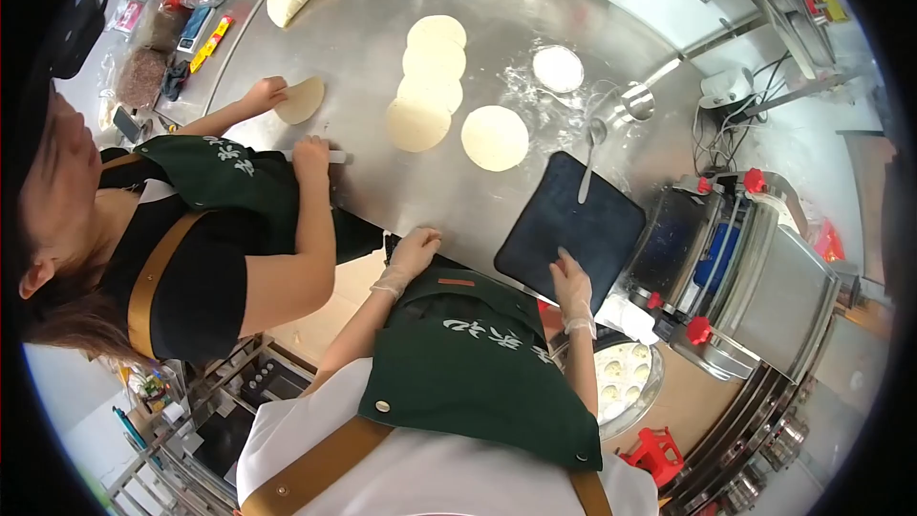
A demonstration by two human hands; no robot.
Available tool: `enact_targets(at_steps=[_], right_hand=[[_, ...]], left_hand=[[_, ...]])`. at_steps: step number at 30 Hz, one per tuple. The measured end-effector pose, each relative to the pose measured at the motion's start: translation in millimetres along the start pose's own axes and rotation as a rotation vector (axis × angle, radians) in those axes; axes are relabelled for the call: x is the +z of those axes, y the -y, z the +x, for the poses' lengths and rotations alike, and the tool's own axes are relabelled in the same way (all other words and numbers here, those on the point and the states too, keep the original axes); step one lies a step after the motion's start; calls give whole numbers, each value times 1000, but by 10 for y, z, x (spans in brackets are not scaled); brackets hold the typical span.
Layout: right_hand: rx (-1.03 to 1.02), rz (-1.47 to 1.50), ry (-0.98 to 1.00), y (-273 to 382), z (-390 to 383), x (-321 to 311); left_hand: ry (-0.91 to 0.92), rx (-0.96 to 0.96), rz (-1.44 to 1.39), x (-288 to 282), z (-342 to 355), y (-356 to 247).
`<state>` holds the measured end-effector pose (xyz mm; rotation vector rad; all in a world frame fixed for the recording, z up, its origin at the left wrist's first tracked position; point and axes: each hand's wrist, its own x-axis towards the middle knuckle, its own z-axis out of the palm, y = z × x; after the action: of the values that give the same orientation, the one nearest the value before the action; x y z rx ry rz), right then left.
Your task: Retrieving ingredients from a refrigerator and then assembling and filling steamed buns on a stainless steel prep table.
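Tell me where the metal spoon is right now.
In the head view, the metal spoon is right of centre, its handle over the far edge of the dark mat, its bowl near the metal cup.

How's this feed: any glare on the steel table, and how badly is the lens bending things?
Head view, middle: soft sheen on the steel table, dough rounds distinct; head view, rim: strong bending, black corners, metal machine curved; head view, lower middle: left hand and right hand reasonably sharp.
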<state>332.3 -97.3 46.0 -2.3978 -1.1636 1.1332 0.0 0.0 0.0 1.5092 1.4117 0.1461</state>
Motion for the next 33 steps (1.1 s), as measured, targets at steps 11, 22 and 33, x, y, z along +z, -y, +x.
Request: enact_targets(at_steps=[11, 22, 33], right_hand=[[-114, -31, -182, -340, 342, -331], [69, -295, -796, -714, 1429, -901], [111, -170, -867, -764, 1868, -990]], left_hand=[[-177, -135, -59, 217, 25, -129], [-19, 759, 425, 1026, 956, -1833], [31, 605, 921, 1468, 1344, -2094]])
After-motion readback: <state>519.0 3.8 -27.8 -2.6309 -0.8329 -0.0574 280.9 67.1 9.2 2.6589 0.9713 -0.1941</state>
